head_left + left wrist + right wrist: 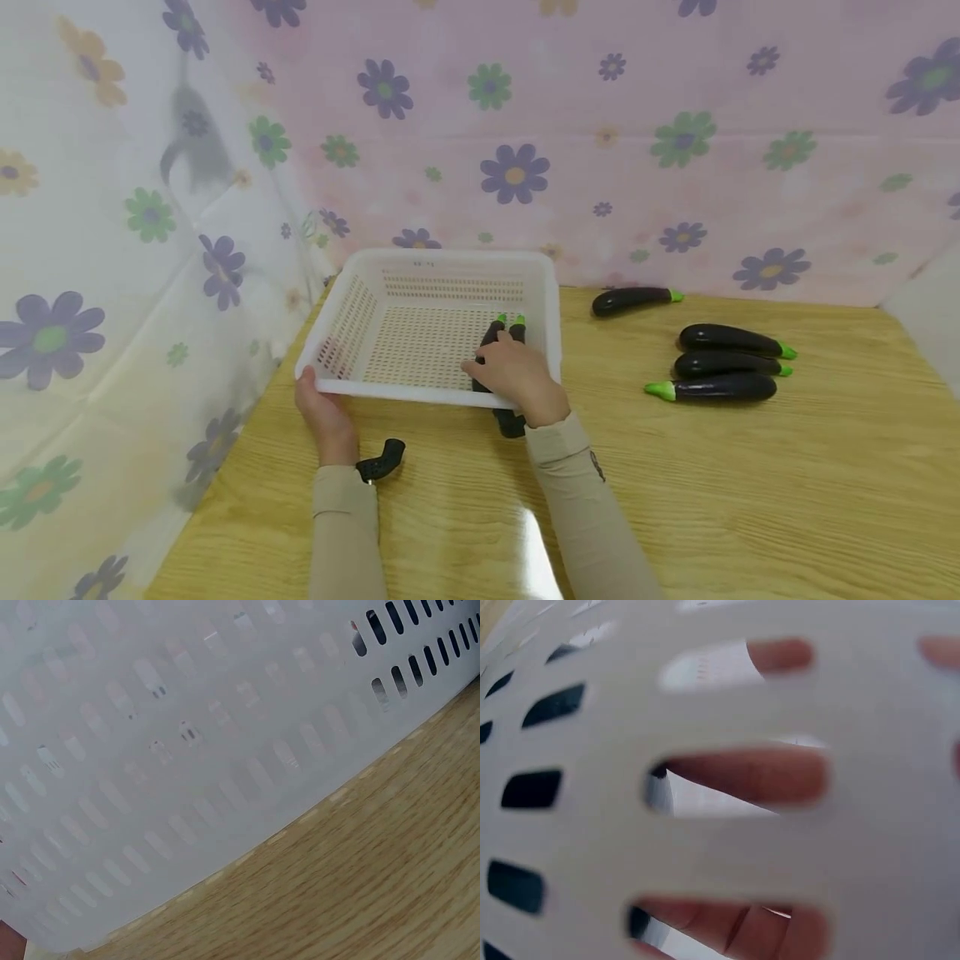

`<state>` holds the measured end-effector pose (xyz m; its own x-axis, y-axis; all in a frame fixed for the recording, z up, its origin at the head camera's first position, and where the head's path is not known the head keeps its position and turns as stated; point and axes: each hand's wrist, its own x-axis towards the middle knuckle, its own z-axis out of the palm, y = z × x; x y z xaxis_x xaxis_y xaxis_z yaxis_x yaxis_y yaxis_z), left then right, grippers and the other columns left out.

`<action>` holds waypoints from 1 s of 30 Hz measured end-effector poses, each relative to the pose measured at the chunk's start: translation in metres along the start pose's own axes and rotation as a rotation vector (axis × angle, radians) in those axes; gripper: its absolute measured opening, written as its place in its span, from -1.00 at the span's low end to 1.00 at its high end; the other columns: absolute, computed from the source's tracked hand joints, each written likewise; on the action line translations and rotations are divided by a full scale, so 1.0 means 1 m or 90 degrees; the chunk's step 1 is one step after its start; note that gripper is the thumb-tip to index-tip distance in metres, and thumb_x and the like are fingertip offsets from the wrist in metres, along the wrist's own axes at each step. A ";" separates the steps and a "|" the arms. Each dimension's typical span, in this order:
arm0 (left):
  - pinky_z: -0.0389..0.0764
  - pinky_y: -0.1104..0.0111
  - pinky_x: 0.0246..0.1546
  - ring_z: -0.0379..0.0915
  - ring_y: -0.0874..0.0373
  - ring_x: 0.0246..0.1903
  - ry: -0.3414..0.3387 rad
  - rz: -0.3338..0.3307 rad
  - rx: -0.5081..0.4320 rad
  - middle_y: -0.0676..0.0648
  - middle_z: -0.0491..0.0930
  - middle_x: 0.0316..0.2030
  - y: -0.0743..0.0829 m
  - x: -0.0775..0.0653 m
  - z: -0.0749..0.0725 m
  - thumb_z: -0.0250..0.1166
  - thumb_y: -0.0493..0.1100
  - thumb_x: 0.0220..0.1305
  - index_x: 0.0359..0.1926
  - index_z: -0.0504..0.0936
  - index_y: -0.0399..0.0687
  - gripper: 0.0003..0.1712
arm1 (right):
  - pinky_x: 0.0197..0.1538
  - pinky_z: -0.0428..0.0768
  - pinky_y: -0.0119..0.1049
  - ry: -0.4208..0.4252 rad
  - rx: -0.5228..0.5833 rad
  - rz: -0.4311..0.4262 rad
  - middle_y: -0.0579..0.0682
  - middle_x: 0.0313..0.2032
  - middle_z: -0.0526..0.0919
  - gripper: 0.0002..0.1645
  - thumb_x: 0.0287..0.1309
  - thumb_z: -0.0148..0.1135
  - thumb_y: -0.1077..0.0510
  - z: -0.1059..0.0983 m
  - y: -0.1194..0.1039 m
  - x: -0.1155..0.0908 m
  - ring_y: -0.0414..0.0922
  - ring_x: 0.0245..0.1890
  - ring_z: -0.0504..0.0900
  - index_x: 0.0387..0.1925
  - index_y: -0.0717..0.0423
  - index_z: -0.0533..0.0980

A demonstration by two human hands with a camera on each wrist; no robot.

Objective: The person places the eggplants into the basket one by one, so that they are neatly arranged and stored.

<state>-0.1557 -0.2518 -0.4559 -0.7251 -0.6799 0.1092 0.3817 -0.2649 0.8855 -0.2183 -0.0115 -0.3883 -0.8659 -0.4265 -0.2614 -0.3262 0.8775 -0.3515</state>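
In the head view a white plastic basket [442, 397] with slotted walls stands on the wooden table. My left hand [324, 415] grips its rim at the near left corner. Two dark eggplants with green stems lie side by side along the basket's right wall: a left eggplant [491, 333] and a right eggplant [517, 331]. My right hand [517, 371] reaches over the near rim and holds the left one, its fingers bent over it and hiding much of both. The right wrist view shows fingers [757, 776] through the slots, with dark eggplant skin near their tips.
Right of the basket, three eggplants [727, 387] lie close together on the table [750, 500]. Another single eggplant [633, 300] lies farther back, near the flowered cloth [585, 167] behind the table. A black wrist camera mount [384, 460] juts from the left sleeve.
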 end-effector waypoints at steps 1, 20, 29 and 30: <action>0.15 0.32 0.13 0.25 0.10 0.10 -0.004 -0.002 -0.002 -0.07 0.38 0.11 -0.001 0.000 0.001 -0.16 0.03 0.31 0.13 0.39 -0.04 -0.53 | 0.04 0.37 -0.02 -0.002 -0.004 -0.004 0.14 0.27 0.15 -0.43 0.18 -0.12 -0.27 -0.001 0.001 -0.001 0.05 0.21 0.22 0.12 -0.12 0.41; 0.09 0.33 0.15 0.20 0.14 0.13 0.004 -0.027 -0.010 -0.01 0.32 0.14 -0.005 -0.011 0.014 -0.20 0.12 0.27 0.18 0.30 0.08 -0.48 | -0.07 0.44 -0.15 0.117 0.138 -0.155 -0.07 0.07 0.46 -0.50 0.23 -0.06 -0.12 -0.004 0.012 -0.013 -0.09 -0.03 0.48 0.15 -0.08 0.37; 0.13 0.37 0.14 0.22 0.15 0.13 -0.003 0.022 -0.037 -0.05 0.33 0.14 -0.013 0.003 0.006 -0.19 0.13 0.29 0.17 0.33 0.00 -0.47 | -0.40 0.41 -0.41 0.218 0.118 -0.200 -0.26 -0.33 0.54 -0.61 0.24 -0.07 -0.08 -0.006 0.017 -0.026 -0.34 -0.45 0.42 0.05 -0.15 0.46; 0.14 0.38 0.14 0.22 0.16 0.13 -0.003 0.022 -0.046 -0.05 0.33 0.14 -0.014 0.006 0.004 -0.17 0.12 0.30 0.16 0.35 0.00 -0.48 | -0.44 0.40 -0.41 0.230 0.119 -0.210 -0.27 -0.38 0.53 -0.62 0.24 -0.07 -0.06 -0.006 0.017 -0.028 -0.34 -0.49 0.40 0.04 -0.13 0.47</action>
<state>-0.1679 -0.2498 -0.4655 -0.7134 -0.6863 0.1417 0.4467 -0.2895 0.8465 -0.2022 0.0167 -0.3818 -0.8149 -0.5418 0.2060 -0.5591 0.6407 -0.5263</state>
